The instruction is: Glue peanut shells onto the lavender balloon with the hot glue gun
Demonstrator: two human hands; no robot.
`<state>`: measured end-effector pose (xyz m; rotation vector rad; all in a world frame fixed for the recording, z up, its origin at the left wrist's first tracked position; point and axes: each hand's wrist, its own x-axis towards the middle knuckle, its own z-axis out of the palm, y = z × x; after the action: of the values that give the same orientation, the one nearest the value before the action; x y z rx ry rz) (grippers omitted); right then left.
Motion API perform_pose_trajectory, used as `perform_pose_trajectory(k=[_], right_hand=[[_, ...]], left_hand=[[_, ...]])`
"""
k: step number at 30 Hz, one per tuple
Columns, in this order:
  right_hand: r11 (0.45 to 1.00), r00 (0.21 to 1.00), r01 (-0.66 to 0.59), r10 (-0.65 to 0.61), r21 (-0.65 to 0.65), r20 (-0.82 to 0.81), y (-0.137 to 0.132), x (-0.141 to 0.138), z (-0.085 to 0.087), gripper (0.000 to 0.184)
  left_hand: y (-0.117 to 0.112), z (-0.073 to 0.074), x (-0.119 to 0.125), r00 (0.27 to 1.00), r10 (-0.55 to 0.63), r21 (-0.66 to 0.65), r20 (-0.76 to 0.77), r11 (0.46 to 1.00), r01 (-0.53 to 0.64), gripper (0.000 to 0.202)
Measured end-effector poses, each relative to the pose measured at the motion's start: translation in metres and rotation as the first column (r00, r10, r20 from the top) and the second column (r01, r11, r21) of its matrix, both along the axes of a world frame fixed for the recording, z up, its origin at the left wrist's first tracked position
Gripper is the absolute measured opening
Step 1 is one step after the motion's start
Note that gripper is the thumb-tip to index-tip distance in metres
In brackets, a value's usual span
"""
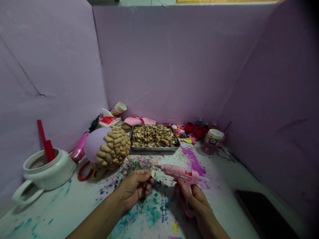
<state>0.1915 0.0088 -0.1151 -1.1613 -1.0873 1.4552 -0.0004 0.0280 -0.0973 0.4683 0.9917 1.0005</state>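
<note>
My left hand [138,187] pinches a small peanut shell [153,173] between thumb and fingers, over the middle of the paint-stained table. In my right hand [195,200] is a pink hot glue gun [180,174], gripped by its handle. Its nozzle points left and sits just above the shell; I cannot tell whether they touch. A lilac balloon [94,142] lies to the left, its right side covered in peanut shells [114,146]. Behind my hands a metal tray [156,149] holds a heap of peanut shells [153,135].
A white pot [50,174] with a red stick stands at left, near red-handled scissors [84,172]. At right are a lidded jar [213,139], red cups [199,132], loose balloons [188,139] and a dark flat object [264,212]. Lilac panels [164,63] enclose the table.
</note>
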Motion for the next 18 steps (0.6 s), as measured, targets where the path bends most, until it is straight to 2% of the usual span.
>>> perform_pose_trajectory(k=[6, 18], right_hand=[[1.000, 1.000, -0.024, 0.024, 0.012, 0.016, 0.0005, 0.0001, 0.0004, 0.047], [1.000, 1.000, 0.005, -0.006, 0.023, 0.019, 0.0008, -0.0008, 0.0030, 0.045]], left_hand=[[0.0016, -0.0004, 0.0005, 1.000, -0.008, 0.012, -0.012, 1.000, 0.008, 0.010], [0.0009, -0.0037, -0.0007, 1.000, 0.008, 0.053, -0.028, 0.999, -0.006, 0.012]])
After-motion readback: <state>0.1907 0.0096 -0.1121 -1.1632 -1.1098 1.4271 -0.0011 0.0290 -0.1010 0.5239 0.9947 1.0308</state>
